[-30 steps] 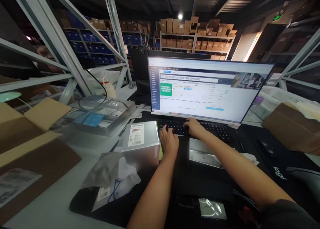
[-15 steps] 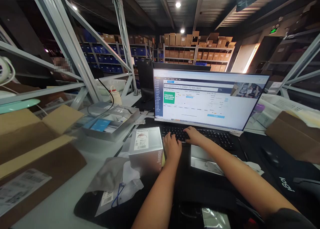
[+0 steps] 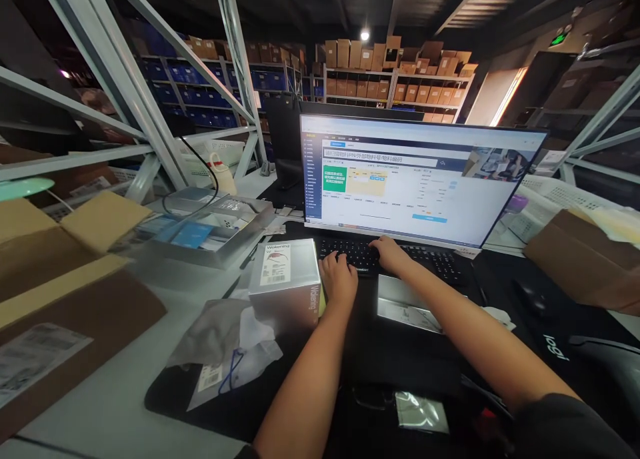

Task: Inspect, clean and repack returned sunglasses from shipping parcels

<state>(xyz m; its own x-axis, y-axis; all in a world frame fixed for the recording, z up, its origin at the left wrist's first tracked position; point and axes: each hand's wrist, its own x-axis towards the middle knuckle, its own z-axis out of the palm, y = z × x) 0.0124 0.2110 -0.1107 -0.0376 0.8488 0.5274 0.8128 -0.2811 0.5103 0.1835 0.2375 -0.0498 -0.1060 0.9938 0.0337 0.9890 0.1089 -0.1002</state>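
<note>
Both hands rest on a black keyboard (image 3: 435,262) below a lit monitor (image 3: 400,179). My left hand (image 3: 340,279) lies over the keyboard's left part, fingers spread on the keys and holding nothing. Over the middle keys, my right hand (image 3: 393,253) has its fingers reaching to the left, also holding nothing. Close beside my left hand stands a silvery box (image 3: 285,285) with a white label and the word "Wakening". A flat silver packet (image 3: 405,305) lies partly beneath my right forearm.
An open cardboard box (image 3: 75,312) stands at the left, with a grey tray (image 3: 220,245) of small items behind it. A crumpled clear bag (image 3: 250,359) lies before the silvery box. At right are a mouse (image 3: 531,297) and a brown carton (image 3: 585,262).
The view has shifted, so the desk items sit slightly higher and further left. A yellowish panel has appeared on the screen. Both hands stay at the keyboard.
</note>
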